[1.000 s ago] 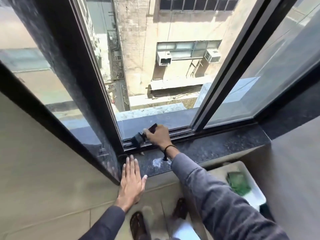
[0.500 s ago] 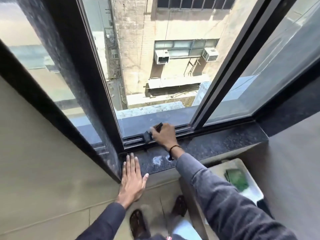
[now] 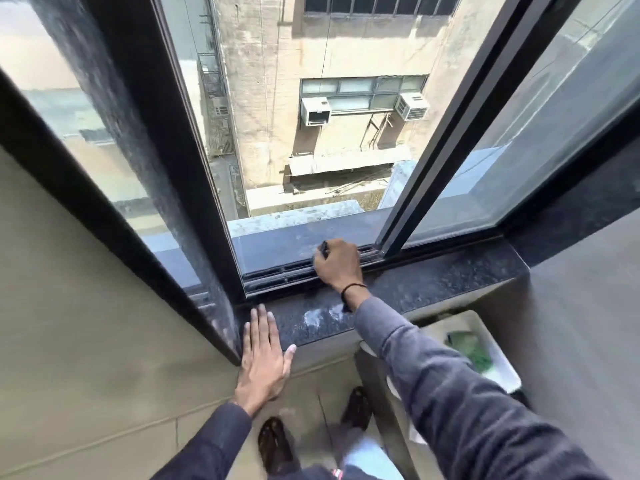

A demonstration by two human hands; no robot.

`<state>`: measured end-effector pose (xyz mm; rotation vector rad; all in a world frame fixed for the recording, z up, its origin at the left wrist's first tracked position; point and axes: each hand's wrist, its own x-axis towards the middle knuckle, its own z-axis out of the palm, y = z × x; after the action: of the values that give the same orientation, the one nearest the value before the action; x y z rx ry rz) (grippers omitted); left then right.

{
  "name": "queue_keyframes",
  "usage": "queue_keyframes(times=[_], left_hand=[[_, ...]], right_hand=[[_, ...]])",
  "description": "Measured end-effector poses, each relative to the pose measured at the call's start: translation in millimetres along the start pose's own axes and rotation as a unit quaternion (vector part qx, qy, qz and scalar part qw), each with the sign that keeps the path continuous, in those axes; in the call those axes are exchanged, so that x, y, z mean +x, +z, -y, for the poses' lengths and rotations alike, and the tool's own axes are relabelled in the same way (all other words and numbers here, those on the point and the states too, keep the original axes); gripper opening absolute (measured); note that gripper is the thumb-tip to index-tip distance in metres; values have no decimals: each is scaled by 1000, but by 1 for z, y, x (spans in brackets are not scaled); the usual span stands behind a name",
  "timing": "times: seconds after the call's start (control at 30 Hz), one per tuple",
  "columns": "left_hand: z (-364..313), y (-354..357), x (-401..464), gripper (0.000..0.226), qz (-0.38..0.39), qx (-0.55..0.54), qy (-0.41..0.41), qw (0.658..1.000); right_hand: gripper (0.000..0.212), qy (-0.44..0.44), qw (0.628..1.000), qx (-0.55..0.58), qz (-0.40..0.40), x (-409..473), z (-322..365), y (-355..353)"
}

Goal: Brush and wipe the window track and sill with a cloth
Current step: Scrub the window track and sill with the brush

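The dark speckled stone sill (image 3: 433,282) runs under the open window, with a whitish smear near its front edge. Just behind it lies the black metal window track (image 3: 277,275), ribbed with parallel grooves. The left hand (image 3: 265,358) lies flat, fingers spread and released, on the sill's front corner. The right hand (image 3: 337,265) is over the track, fingers clenched around a small dark brush (image 3: 323,247), mostly hidden.

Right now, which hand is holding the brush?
The right hand. It is curled in a grip on the dark brush over the window track. The left hand lies flat and open on the sill.
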<state>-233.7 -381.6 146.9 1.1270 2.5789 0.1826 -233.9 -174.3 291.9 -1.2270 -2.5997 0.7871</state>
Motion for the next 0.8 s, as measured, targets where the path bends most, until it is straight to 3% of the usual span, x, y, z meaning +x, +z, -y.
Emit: queue_keyframes(times=[0.17,0.23,0.37,0.47,0.63,0.8], left_hand=[[3,3,2,96,-1,10,11,1000],[4,4,3,98,-2,3,12,1000],[2,3,1,91,-14,-7,8,1000],[1,3,0,90,-15,-6,5,1000],[0,2,1,91,-19,9,2,1000],[0,1,2,92,-20,-5,11,1000]], right_hand=[[36,42,986,132,90,-4,20,25],[35,41,993,90,59,1,-3,4],[31,25,992,-96,-77,14,-63,-45],[31,28,987,-119,-101,15,-63,-48],[38,-10,1000,13,2,-4,8,15],[37,-11,983,150,106,-12,41,43]])
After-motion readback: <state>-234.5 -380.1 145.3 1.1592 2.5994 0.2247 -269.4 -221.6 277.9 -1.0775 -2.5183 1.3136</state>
